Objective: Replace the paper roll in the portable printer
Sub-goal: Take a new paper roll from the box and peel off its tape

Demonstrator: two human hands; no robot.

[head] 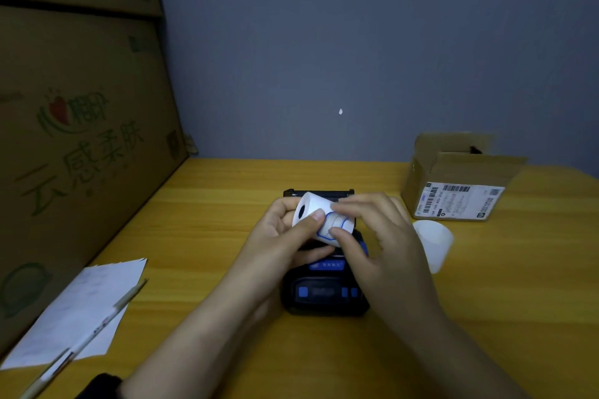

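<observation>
Left hand (278, 236) and right hand (382, 246): bare, ringless, forearms uncovered. Dark cuff or band (100, 385) at left forearm's lower end.

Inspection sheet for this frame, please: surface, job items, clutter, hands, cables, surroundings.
Surface: yellow wooden table.
Job's things: white paper roll held above the black printer, lid open.
Clutter: paper sheet, pen, open small box, white plastic piece.
Hands: left hand and right hand both grip the roll.
Cables: nothing seen.
Surroundings: large cartons left, grey wall behind.
</observation>
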